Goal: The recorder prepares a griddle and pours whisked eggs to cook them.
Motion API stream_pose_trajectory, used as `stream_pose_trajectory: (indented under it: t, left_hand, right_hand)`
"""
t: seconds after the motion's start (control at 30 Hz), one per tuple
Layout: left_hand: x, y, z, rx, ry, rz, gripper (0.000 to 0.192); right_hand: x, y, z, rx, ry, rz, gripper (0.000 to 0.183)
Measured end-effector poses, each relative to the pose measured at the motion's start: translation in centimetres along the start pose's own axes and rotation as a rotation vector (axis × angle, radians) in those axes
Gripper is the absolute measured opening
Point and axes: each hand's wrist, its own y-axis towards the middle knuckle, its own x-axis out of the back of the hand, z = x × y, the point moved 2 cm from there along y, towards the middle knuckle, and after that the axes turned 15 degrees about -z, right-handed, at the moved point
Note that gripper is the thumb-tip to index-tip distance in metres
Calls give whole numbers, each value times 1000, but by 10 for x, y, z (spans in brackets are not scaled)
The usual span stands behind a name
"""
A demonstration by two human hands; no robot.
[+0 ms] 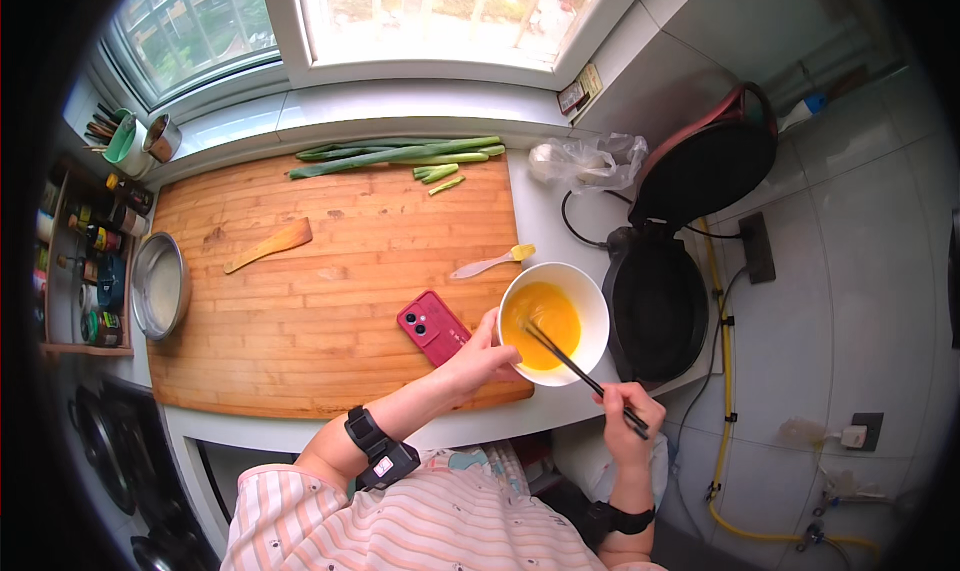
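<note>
My left hand grips the left rim of a white bowl near the board's right edge. Beaten egg, yellow and liquid, covers the bowl's bottom. Dark chopsticks are held in my right hand, their tips in the egg. Left of the bowl, partly behind my left hand, a phone in a red case lies on the wooden cutting board. Just above the bowl is a silicone basting brush with yellow bristles. To the bowl's right stands an electric griddle with its lid raised.
Green onions lie along the board's back edge, a wooden spatula at its left. A metal bowl of pale contents sits at the left edge beside a rack of jars. A plastic bag lies behind the griddle, near its cable.
</note>
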Motion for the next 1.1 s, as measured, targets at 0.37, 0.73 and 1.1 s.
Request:
stream_pose_trajectory:
  t: [0.37, 0.73, 1.1]
  left_hand:
    - [8, 4, 12, 14, -3, 18, 74]
    - [10, -3, 7, 43, 29, 7, 77]
    - [5, -1, 5, 75, 37, 72, 78]
  right_hand:
    - [8, -3, -4, -200, -3, -235, 17]
    - [6, -4, 3, -172, -33, -147, 15]
    - [32, -6, 38, 90, -87, 49, 5]
